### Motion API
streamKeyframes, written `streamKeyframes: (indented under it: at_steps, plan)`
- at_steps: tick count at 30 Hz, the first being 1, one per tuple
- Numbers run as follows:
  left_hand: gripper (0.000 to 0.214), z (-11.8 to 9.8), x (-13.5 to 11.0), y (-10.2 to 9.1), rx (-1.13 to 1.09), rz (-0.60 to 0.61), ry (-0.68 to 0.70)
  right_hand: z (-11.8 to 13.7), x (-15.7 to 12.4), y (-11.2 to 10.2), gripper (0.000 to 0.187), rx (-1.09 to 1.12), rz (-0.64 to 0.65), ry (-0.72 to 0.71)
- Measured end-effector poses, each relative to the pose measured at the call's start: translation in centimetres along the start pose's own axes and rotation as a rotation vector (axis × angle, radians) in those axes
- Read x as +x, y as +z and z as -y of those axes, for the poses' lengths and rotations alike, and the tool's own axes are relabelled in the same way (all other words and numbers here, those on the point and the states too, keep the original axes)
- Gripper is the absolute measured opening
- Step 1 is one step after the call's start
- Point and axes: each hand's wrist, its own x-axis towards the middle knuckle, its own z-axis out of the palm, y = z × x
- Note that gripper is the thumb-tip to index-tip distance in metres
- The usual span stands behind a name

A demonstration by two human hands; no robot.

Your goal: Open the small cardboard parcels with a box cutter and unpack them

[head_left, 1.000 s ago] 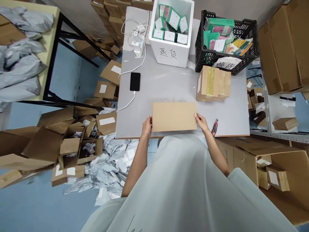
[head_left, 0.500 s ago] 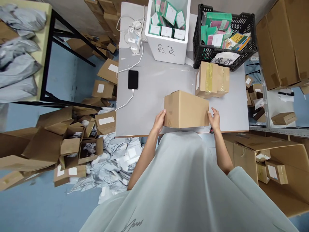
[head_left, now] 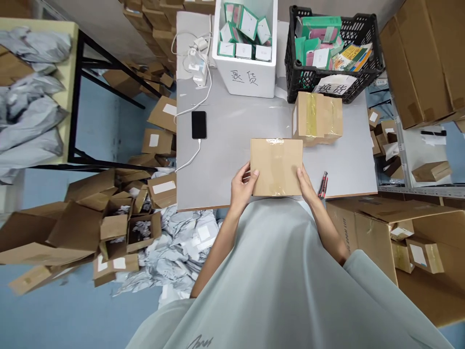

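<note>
I hold a brown cardboard box (head_left: 276,165) between both hands over the near edge of the grey table (head_left: 236,126). Clear tape runs across the face turned towards me. My left hand (head_left: 241,186) grips its lower left corner, thumb on the front face. Against the box's lower right edge my right hand (head_left: 304,183) has its fingers closed. A second taped cardboard box (head_left: 317,118) stands just behind and to the right.
On the table lie a black phone (head_left: 198,124) on a white cable, a red-and-black tool (head_left: 322,184), a white foam bin (head_left: 247,46) and a black crate (head_left: 332,48), both with green packets. Cardboard boxes (head_left: 119,223) and grey mailers litter the floor on the left.
The box was turned in my hands, from its wide plain face to a narrower taped face. Both hands shifted in along its sides.
</note>
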Motion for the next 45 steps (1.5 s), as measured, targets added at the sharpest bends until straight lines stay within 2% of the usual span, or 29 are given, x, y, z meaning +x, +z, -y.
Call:
streamKeyframes:
  at_steps: [3, 6, 10, 14, 17, 20, 24, 28, 31, 35, 38, 41, 45]
  plan:
    - [0.072, 0.1, 0.4, -0.3, 0.032, -0.021, -0.016, -0.2, 0.7, 1.2, 0.103, 0.085, -0.037, 0.043]
    - [0.068, 0.2, 0.9, 0.0, 0.018, -0.049, -0.035, -0.1, 1.3, 1.6, 0.1, 0.08, -0.067, 0.034]
    - [0.065, 0.5, 1.9, 0.7, -0.013, -0.091, -0.024, 0.4, 2.2, 1.3, 0.094, 0.065, -0.072, 0.006]
    - [0.066, 2.2, 3.4, 0.4, -0.066, -0.045, -0.064, 0.4, 3.1, 0.5, 0.091, 0.07, -0.063, 0.026]
    - [0.071, 4.8, 4.5, -0.4, -0.102, -0.044, -0.288, -0.2, 3.4, -1.4, 0.087, 0.098, -0.068, 0.097]
    - [0.065, 7.4, 5.3, -0.4, -0.072, -0.064, -0.481, -0.8, 3.2, -4.5, 0.082, 0.099, -0.102, 0.16]
    - [0.05, 9.0, 5.7, 0.8, -0.082, 0.037, -0.55, -1.0, 2.5, -8.5, 0.085, -0.012, -0.254, 0.111]
    - [0.044, 8.9, 6.4, 1.6, -0.107, 0.117, -0.531, -1.6, 1.7, -9.7, 0.099, -0.23, -0.484, 0.052]
    - [0.044, 8.5, 7.0, 0.5, -0.107, 0.1, -0.472, -3.0, 1.3, -8.8, 0.102, -0.302, -0.56, 0.08]
    - [0.053, 8.0, 7.2, -3.3, -0.096, 0.012, -0.37, -5.5, 1.1, -6.5, 0.096, -0.234, -0.536, 0.187]
    - [0.059, 7.9, 6.7, -6.7, -0.056, -0.063, -0.283, -7.1, 1.4, -3.9, 0.089, -0.146, -0.455, 0.244]
    - [0.053, 8.1, 5.9, -9.4, 0.03, -0.138, -0.191, -8.1, 2.2, -0.7, 0.078, -0.048, -0.307, 0.25]
    - [0.044, 8.7, 5.1, -11.6, 0.077, -0.198, -0.215, -8.4, 3.7, 2.9, 0.073, 0.069, -0.181, 0.243]
